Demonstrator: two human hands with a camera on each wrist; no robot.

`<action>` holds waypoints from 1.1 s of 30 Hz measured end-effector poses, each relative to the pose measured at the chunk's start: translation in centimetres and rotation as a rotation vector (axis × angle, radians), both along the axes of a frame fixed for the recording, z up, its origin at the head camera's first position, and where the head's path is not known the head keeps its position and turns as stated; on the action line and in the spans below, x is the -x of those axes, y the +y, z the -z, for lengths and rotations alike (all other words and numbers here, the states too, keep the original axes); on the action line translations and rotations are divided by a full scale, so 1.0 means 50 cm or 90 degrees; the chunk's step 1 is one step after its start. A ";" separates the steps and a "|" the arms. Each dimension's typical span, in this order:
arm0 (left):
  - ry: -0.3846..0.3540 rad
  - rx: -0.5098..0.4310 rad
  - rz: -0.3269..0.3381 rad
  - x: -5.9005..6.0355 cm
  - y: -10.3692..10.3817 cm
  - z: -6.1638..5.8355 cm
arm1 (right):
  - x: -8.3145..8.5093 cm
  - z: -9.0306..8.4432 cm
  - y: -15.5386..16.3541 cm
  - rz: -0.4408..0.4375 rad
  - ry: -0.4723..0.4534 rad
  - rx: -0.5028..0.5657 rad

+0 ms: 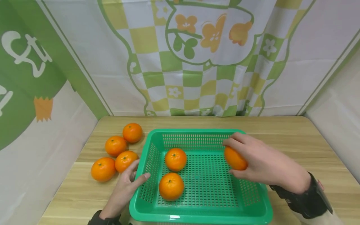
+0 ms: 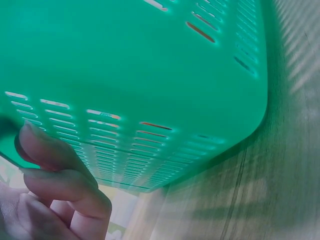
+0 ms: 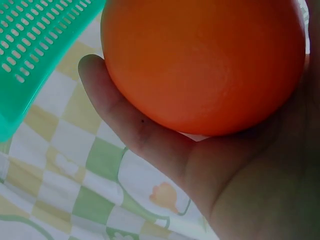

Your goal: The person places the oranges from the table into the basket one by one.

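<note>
My right hand [image 1: 260,159] grips an orange [image 1: 235,158] above the right side of the green plastic basket [image 1: 198,218]. In the right wrist view that orange [image 3: 205,65] fills the space between thumb and palm. My left hand [image 1: 127,184] holds the basket's left rim, thumb over the inside and fingers against the outer wall. The left wrist view shows its curled fingers [image 2: 65,185] beside the slotted wall [image 2: 125,70]. Two oranges lie inside at the left, one [image 1: 175,159] behind the other [image 1: 171,186].
Several loose oranges [image 1: 115,146] lie on the wooden table [image 1: 298,137] left of the basket, one [image 1: 126,161] close to my left hand. A patterned curtain [image 1: 208,78] hangs along the table's back edge. White cloth [image 1: 337,103] walls off the right side.
</note>
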State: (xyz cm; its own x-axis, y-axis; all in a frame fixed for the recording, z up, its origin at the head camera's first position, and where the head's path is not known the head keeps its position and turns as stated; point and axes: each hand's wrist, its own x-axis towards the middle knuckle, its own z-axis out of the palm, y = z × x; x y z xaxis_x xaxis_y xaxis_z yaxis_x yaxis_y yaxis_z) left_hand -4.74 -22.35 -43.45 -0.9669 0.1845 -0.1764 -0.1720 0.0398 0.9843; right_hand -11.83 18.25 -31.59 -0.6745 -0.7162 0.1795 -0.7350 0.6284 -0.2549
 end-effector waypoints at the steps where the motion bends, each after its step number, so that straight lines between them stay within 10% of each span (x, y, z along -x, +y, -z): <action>1: 0.000 0.000 -0.001 0.000 0.000 0.000 | 0.001 -0.001 -0.004 -0.005 0.000 -0.003; 33: 0.011 -0.004 0.004 -0.001 -0.001 0.006 | 0.003 0.032 -0.127 -0.116 -0.018 -0.075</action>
State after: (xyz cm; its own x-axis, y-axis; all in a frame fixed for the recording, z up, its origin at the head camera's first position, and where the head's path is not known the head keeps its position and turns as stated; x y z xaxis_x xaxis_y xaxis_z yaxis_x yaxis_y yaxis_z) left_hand -4.72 -22.40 -43.75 -0.9686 0.1910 -0.1591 -0.1553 0.0348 0.9873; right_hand -11.96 11.88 -33.21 -0.5360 -0.8414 0.0692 -0.8324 0.5130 -0.2098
